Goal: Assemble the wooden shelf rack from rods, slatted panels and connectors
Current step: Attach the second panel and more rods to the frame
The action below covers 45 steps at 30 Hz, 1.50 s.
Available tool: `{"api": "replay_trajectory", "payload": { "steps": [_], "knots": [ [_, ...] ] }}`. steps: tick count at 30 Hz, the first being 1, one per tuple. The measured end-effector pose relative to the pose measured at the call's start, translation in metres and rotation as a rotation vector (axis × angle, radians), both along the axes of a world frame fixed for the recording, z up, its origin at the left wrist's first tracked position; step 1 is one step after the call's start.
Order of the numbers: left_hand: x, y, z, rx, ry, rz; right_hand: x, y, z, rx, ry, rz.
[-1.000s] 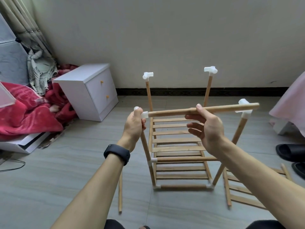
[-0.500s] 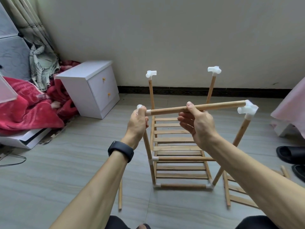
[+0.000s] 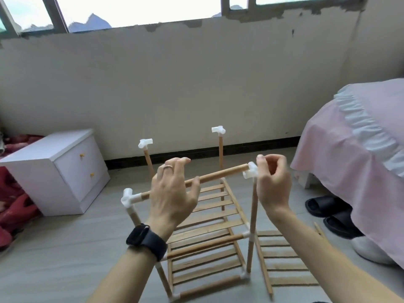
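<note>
The partly built wooden rack [image 3: 251, 217] stands on the floor in front of me, with slatted panels [image 3: 216, 213] between its upright rods. A top rod [image 3: 220, 174] runs from a white corner connector [image 3: 127, 196] on the left post to another white connector [image 3: 250, 171] on the right post. My left hand [image 3: 172, 197] lies over the middle of this rod, with its lower fingers curled round it. My right hand [image 3: 273, 184] is at the right connector, thumb on it and fingers curled beside it. Two rear posts carry bare white connectors [image 3: 145, 143] [image 3: 218, 129].
A loose slatted panel [image 3: 284, 259] lies on the floor right of the rack, with a thin rod [image 3: 318, 228] beyond it. A white nightstand [image 3: 65, 171] stands left, red bedding [image 3: 11, 204] beside it. A pink-covered bed [image 3: 360, 160] and black slippers [image 3: 323, 204] are right.
My left hand left the left connector and now holds the rod's middle. My right hand slid from the rod's middle to the right connector. The view tilted up.
</note>
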<state>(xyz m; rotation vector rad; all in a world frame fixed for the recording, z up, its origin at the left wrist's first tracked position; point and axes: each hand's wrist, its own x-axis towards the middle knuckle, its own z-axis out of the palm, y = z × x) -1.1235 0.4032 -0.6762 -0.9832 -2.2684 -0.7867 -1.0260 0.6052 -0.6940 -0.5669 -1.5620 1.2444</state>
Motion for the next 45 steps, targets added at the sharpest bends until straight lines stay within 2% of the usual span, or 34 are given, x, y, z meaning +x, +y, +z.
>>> {"api": "replay_trajectory", "payload": {
  "steps": [2,5,7,9,12,15,32,45],
  "knots": [
    [0.005,0.036,0.003,-0.148,0.045,-0.094,0.0,0.02,-0.004,-0.158,-0.024,-0.051],
    [0.007,0.085,0.0,-0.347,0.008,-0.158,-0.011,0.033,-0.021,-0.347,-0.173,0.25],
    [0.005,0.105,-0.005,-0.42,0.031,-0.158,-0.021,0.038,-0.031,-0.251,-0.274,0.442],
    [-0.001,0.108,-0.008,-0.442,0.128,-0.101,-0.025,0.044,-0.038,-0.106,-0.304,0.495],
    [-0.006,0.104,-0.016,-0.421,0.26,-0.068,-0.026,0.055,-0.046,-0.111,-0.237,0.444],
    [0.002,0.111,-0.022,-0.39,0.309,-0.086,-0.027,0.058,-0.052,-0.124,-0.194,0.41],
    [0.003,0.111,-0.023,-0.425,0.266,-0.05,-0.028,0.058,-0.057,-0.031,-0.179,0.462],
    [0.004,0.112,-0.027,-0.411,0.347,-0.065,-0.031,0.046,-0.055,0.019,-0.235,0.372]
  ]
}}
